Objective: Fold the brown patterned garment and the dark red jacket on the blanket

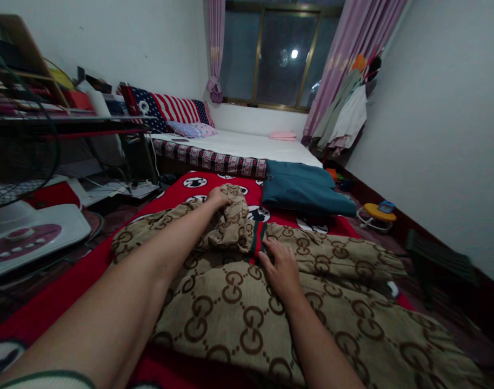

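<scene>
A tan blanket with a brown ring pattern and a green-and-red stripe lies crumpled over a red bed cover. My left hand reaches far forward and is closed on a bunched fold of the blanket near its far edge. My right hand lies flat on the blanket beside the stripe, fingers stretched out and slightly spread.
A folded teal blanket lies beyond, beside a white mattress with pillows. A fan and cluttered shelves stand at the left. A small yellow stool and hanging clothes are at the right wall.
</scene>
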### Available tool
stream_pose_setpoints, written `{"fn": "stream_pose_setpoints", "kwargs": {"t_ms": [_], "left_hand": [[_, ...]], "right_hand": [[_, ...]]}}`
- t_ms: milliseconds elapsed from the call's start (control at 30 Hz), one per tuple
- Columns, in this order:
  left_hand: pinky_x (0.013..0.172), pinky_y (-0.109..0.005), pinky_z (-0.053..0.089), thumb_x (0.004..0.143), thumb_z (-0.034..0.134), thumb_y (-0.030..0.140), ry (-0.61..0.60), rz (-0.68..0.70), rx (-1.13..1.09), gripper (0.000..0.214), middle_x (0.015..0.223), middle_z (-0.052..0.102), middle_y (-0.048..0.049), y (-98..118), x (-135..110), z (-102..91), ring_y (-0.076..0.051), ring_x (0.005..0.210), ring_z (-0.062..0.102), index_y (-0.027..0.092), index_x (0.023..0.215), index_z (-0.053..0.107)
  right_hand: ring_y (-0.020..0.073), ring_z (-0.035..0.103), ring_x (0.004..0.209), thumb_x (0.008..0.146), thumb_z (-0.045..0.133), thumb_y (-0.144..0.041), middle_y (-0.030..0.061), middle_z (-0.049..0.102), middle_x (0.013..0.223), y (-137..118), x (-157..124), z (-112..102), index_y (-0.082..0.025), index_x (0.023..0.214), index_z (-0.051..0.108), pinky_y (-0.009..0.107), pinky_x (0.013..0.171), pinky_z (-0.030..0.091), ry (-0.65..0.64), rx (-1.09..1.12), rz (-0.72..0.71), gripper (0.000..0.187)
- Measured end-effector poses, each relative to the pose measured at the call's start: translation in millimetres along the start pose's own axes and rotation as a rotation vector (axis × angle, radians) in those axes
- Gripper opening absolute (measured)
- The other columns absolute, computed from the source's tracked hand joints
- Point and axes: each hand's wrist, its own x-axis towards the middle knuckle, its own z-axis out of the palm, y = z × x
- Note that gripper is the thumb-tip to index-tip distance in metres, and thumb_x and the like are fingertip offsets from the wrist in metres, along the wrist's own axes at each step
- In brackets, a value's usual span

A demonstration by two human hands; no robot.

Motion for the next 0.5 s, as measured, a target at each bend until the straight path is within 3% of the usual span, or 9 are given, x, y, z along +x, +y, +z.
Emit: {"fn": "stream_pose_setpoints", "kwargs": {"t_ms": [100,167,233,300,367,400,500], "left_hand": [[0.099,-0.036,0.044,0.071,0.066,0.016,0.172,0.108,-0.022,0.047,0.12,0.064,-0.0119,42,-2,-14.6,-0.026,0.114,0.058,0.014,0.118,0.059],[0.106,-0.038,0.039,0.077,0.062,0.017,0.256,0.401,-0.118,0.048,0.126,0.06,-0.0103,84,-17,-30.6,-0.026,0.119,0.055,0.015,0.125,0.056],[0.109,-0.04,0.036,0.078,0.065,0.021,0.077,0.727,-0.192,0.062,0.135,0.054,-0.0087,125,-46,-45.2,-0.028,0.124,0.05,0.018,0.137,0.047],[0.107,-0.041,0.039,0.081,0.067,0.028,-0.232,0.93,-0.217,0.071,0.139,0.051,-0.0077,151,-83,-53.4,-0.027,0.124,0.051,0.023,0.146,0.038],[0.104,-0.04,0.042,0.083,0.066,0.034,-0.483,1.015,-0.215,0.077,0.141,0.051,-0.0074,154,-120,-53.5,-0.026,0.124,0.052,0.027,0.15,0.029],[0.103,-0.04,0.043,0.082,0.068,0.037,-0.55,1.014,-0.202,0.083,0.141,0.05,-0.0083,146,-136,-51.1,-0.027,0.124,0.052,0.028,0.152,0.025],[0.104,-0.043,0.042,0.071,0.077,0.047,-0.575,0.927,-0.059,0.103,0.143,0.048,-0.0126,101,-168,-41.4,-0.031,0.126,0.05,0.027,0.154,0.02]], "right_hand": [[0.0293,0.054,0.12,0.09,0.047,-0.05,0.0145,0.062,0.128,3,3,1,-0.02,0.121,0.06,0.05,0.105,0.037,0.131,0.175,0.059,0.045],[0.028,0.056,0.118,0.091,0.043,-0.055,0.0171,0.06,0.127,3,5,0,-0.017,0.127,0.055,0.044,0.099,0.043,0.249,0.352,0.155,0.054],[0.0261,0.056,0.119,0.094,0.03,-0.057,0.0183,0.053,0.136,2,7,-5,-0.017,0.137,0.043,0.041,0.094,0.047,0.365,0.531,0.226,0.06],[0.0253,0.053,0.125,0.096,0.013,-0.055,0.018,0.04,0.147,2,6,-13,-0.021,0.147,0.026,0.041,0.092,0.049,0.493,0.665,0.233,0.063],[0.0264,0.046,0.132,0.095,0.005,-0.053,0.0165,0.026,0.155,7,4,-24,-0.025,0.151,0.011,0.043,0.092,0.049,0.637,0.728,0.208,0.062],[0.0274,0.043,0.134,0.095,0.005,-0.053,0.0152,0.023,0.156,13,3,-31,-0.027,0.152,0.007,0.046,0.093,0.049,0.706,0.724,0.201,0.062],[0.0307,0.043,0.134,0.094,0.001,-0.053,0.013,0.031,0.153,40,-2,-49,-0.027,0.154,0.0,0.052,0.096,0.048,0.909,0.544,0.265,0.066]]}}
